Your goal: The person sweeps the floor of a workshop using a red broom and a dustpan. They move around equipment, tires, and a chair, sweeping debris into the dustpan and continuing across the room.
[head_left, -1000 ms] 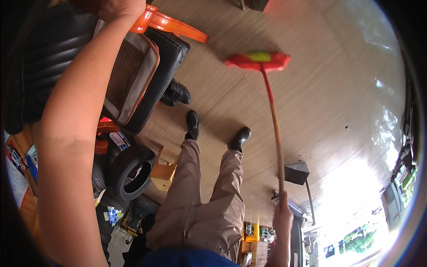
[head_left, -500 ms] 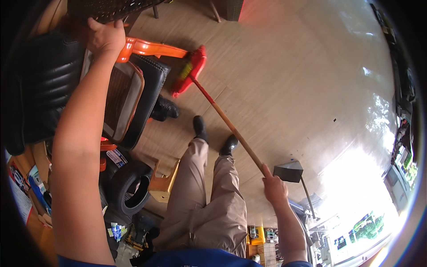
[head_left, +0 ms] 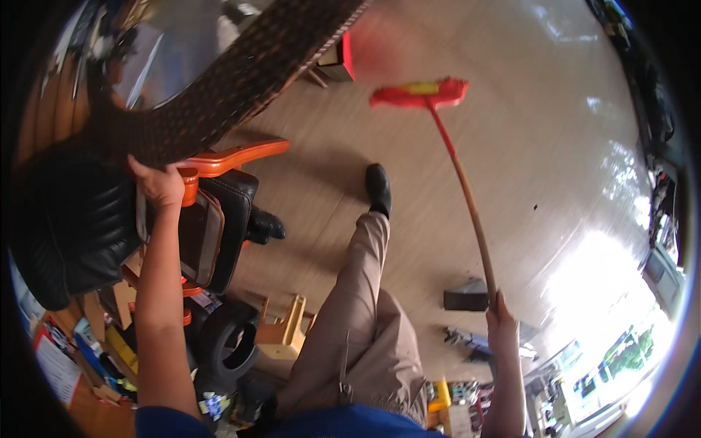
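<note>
My right hand [head_left: 500, 325] is wrapped around the wooden handle of a broom [head_left: 478, 226]. Its red head, with a yellow patch, is up ahead over the floor, slightly blurred. At the left, my left arm stretches forward to a black padded chair [head_left: 80, 226] with glossy orange wooden armrests [head_left: 241, 157]. My left hand [head_left: 159, 186] grips this chair at the back end of one armrest, its fingers partly hidden. Just beyond that hand rises the brown woven edge of a wicker piece of furniture [head_left: 241, 91].
A dark dustpan [head_left: 467, 300] lies on the floor near my right hand. A yellow stool [head_left: 281, 337] and a black tyre [head_left: 228, 343] are by my legs at the left. Black footwear [head_left: 266, 225] shows beside the chair. A red-edged box [head_left: 339, 62] stands far ahead.
The broom head has swung right and away from the chair. My right hand has shifted right and lower. One leg has stepped forward, and more of the wicker furniture shows.
</note>
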